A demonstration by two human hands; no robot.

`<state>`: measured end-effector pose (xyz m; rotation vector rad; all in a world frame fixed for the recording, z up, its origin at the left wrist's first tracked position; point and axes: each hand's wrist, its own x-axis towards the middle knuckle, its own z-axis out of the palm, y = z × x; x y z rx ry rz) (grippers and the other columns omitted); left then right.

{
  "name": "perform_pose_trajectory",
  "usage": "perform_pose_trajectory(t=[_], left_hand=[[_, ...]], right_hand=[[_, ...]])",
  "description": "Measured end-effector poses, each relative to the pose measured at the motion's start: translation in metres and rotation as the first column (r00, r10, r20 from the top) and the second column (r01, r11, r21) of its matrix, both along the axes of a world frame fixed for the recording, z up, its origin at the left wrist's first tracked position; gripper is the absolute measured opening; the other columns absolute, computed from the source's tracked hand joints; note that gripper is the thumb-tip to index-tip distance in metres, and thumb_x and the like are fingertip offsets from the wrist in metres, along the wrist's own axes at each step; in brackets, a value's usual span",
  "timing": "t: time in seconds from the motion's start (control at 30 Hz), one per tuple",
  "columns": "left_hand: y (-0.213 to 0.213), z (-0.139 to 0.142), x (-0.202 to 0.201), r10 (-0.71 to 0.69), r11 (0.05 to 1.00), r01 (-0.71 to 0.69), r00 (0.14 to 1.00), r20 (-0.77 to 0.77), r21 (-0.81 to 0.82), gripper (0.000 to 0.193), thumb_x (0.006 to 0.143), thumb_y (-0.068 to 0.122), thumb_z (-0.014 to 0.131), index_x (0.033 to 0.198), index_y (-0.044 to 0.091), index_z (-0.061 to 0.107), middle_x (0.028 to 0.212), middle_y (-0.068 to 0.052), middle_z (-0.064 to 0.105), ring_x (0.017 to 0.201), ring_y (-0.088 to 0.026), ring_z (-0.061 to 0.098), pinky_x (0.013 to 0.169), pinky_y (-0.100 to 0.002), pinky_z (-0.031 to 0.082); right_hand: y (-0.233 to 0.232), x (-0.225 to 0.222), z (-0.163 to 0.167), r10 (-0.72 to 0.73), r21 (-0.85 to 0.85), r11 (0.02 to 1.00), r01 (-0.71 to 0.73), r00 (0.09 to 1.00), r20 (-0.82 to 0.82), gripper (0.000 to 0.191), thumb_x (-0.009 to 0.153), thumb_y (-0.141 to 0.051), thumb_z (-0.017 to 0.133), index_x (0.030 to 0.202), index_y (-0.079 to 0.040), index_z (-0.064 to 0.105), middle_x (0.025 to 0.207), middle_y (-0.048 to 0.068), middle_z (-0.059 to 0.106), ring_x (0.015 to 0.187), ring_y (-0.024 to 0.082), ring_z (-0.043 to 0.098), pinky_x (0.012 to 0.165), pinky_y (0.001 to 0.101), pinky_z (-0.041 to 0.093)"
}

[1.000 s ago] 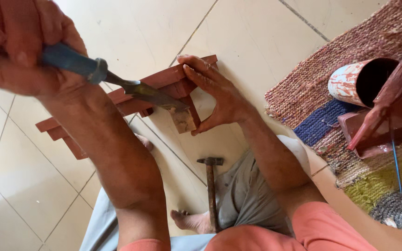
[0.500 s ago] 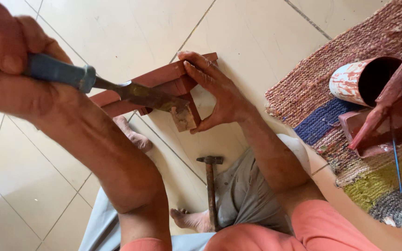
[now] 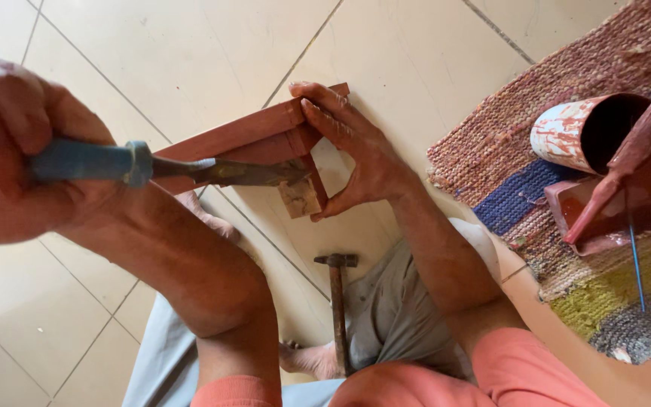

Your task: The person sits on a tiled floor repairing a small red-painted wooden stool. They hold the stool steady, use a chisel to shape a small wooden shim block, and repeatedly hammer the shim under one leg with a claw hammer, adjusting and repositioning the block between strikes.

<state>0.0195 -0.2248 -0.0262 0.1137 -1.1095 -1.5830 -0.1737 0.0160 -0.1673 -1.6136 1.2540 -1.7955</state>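
Note:
My left hand (image 3: 16,162) is closed around the blue handle of a chisel (image 3: 190,169). Its metal blade points right and its tip rests on the corner joint of a red-brown wooden frame (image 3: 242,136) lying on the tiled floor. My right hand (image 3: 356,147) holds that corner, fingers over the top rail and thumb under a short bare-wood block (image 3: 299,197) at the joint. My left forearm crosses in front of the frame's left part and hides it.
A hammer (image 3: 337,301) lies on the floor between my legs, head away from me. At the right a woven mat (image 3: 521,151) carries a paint-spattered can (image 3: 585,132) on its side, a red-stained brush (image 3: 619,162) and a red tray (image 3: 627,207).
My left hand has drawn the chisel lower and flatter, and the blade tip has slid right onto the frame's corner. My right hand stays on the joint.

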Motion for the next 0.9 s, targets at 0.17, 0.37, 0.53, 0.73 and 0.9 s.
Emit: perform_pose_trajectory(t=[0.17, 0.37, 0.53, 0.73, 0.9], left_hand=[[0.018, 0.006, -0.001, 0.048, 0.997, -0.050, 0.998, -0.033, -0.067, 0.035, 0.113, 0.015, 0.048, 0.081, 0.008, 0.035, 0.069, -0.003, 0.032, 0.049, -0.008, 0.027, 0.048, -0.025, 0.021], [0.040, 0.036, -0.032, -0.020, 0.990, 0.018, 1.000, -0.012, -0.139, 0.035, 0.114, 0.013, 0.048, 0.082, 0.006, 0.035, 0.071, -0.004, 0.032, 0.049, -0.010, 0.028, 0.047, -0.026, 0.021], [0.049, 0.061, -0.033, -0.066, 0.988, 0.078, 0.993, 0.095, -0.133, 0.034, 0.114, 0.011, 0.047, 0.083, 0.005, 0.034, 0.073, -0.005, 0.033, 0.050, -0.011, 0.029, 0.047, -0.026, 0.021], [0.062, 0.067, -0.028, -0.010, 0.989, 0.031, 0.990, 0.141, -0.148, 0.034, 0.112, 0.008, 0.047, 0.080, 0.005, 0.035, 0.070, -0.005, 0.033, 0.047, -0.010, 0.028, 0.046, -0.026, 0.020], [0.058, 0.063, -0.022, -0.185, 0.972, 0.199, 0.977, 0.108, -0.129, 0.022, 0.097, 0.010, 0.049, 0.078, 0.012, 0.038, 0.066, -0.002, 0.040, 0.044, -0.007, 0.033, 0.043, -0.024, 0.026]], right_hand=[[0.001, 0.003, -0.007, 0.007, 0.005, 1.000, -0.007, 1.000, 0.000, 0.146, 0.056, -0.041, 0.108, 0.171, -0.031, 0.019, 0.170, 0.005, 0.024, 0.158, 0.029, 0.031, 0.131, 0.0423, 0.037], [0.003, 0.001, -0.004, -0.035, 0.032, 0.999, 0.038, 0.997, -0.068, 0.145, 0.057, -0.042, 0.107, 0.171, -0.028, 0.018, 0.171, 0.007, 0.025, 0.159, 0.030, 0.031, 0.131, 0.0443, 0.034], [0.004, 0.003, 0.003, -0.088, 0.086, 0.991, 0.101, 0.986, -0.143, 0.151, 0.050, -0.045, 0.106, 0.169, -0.024, 0.016, 0.172, 0.011, 0.025, 0.161, 0.034, 0.029, 0.132, 0.0508, 0.024], [0.005, 0.004, -0.003, -0.045, 0.077, 0.996, 0.052, 0.994, -0.097, 0.147, 0.056, -0.044, 0.106, 0.171, -0.025, 0.016, 0.174, 0.009, 0.025, 0.158, 0.030, 0.031, 0.135, 0.0475, 0.027], [0.004, 0.002, -0.002, -0.051, 0.020, 0.998, 0.053, 0.995, -0.087, 0.147, 0.057, -0.044, 0.108, 0.171, -0.026, 0.018, 0.174, 0.008, 0.024, 0.158, 0.030, 0.029, 0.130, 0.0445, 0.029]])
